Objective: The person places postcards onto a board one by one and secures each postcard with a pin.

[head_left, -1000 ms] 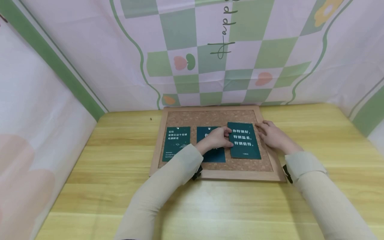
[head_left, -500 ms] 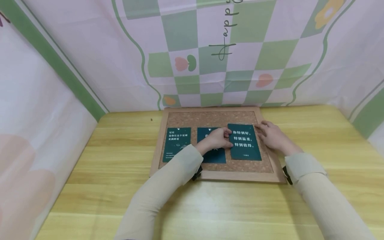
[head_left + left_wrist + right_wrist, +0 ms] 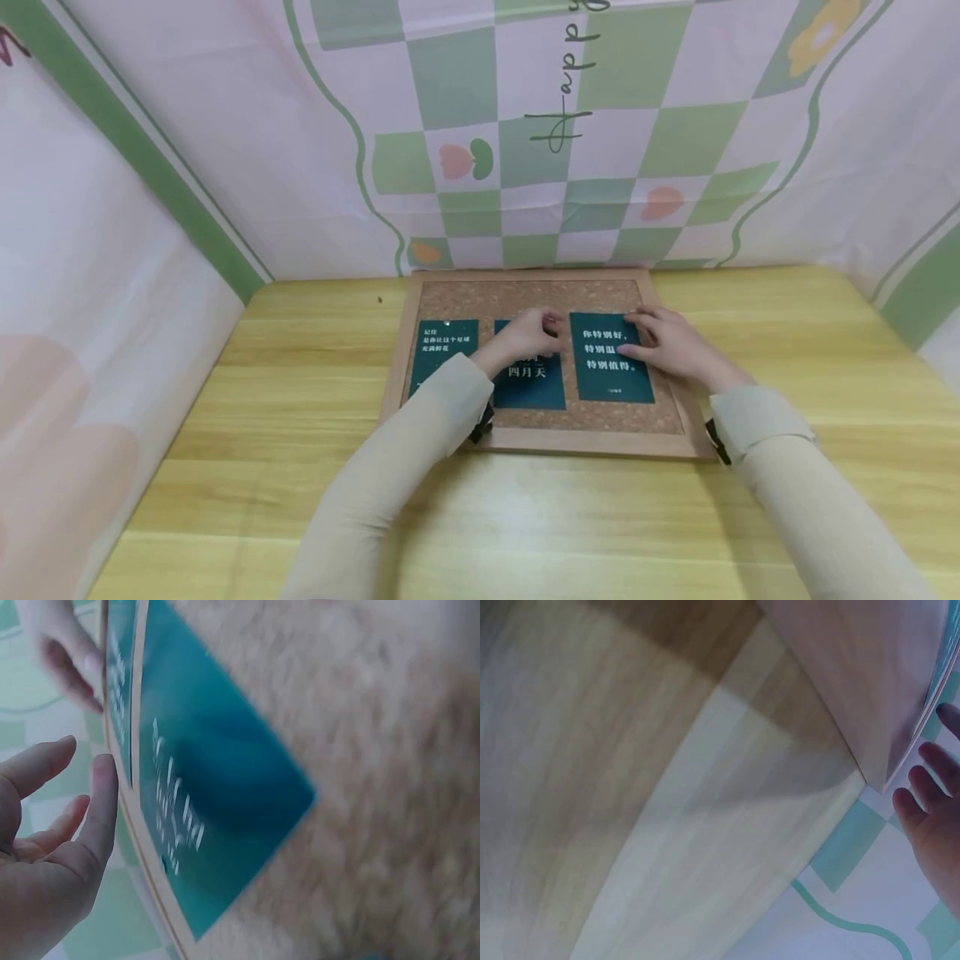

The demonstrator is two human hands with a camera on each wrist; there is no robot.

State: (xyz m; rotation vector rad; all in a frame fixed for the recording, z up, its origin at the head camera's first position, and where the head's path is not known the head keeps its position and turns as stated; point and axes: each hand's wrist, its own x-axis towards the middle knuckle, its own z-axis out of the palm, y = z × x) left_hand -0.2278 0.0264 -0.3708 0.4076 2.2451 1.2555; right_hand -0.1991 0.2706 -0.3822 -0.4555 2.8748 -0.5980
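Observation:
Three dark green cards with white lettering lie in a row on a wood-framed corkboard (image 3: 525,293). Over the right card (image 3: 611,383), my right hand (image 3: 675,346) rests its thumb and fingertips on the right edge and upper corner. My left hand (image 3: 521,340) hovers above the middle card (image 3: 534,393), covering its upper part, just left of the right card. In the left wrist view that hand (image 3: 64,862) holds nothing, its fingers loosely bent and apart. The left card (image 3: 442,362) has a small shiny pin at its top, partly behind the left forearm.
The corkboard lies on a yellow wood-grain table (image 3: 300,375), its far edge near a green-and-white checked cloth (image 3: 532,150). A tiny dark speck (image 3: 380,300) is on the table left of the board.
My left hand has let go of the right card's left edge and moved slightly left. My right hand has shifted left, its fingers now over the card's right side.

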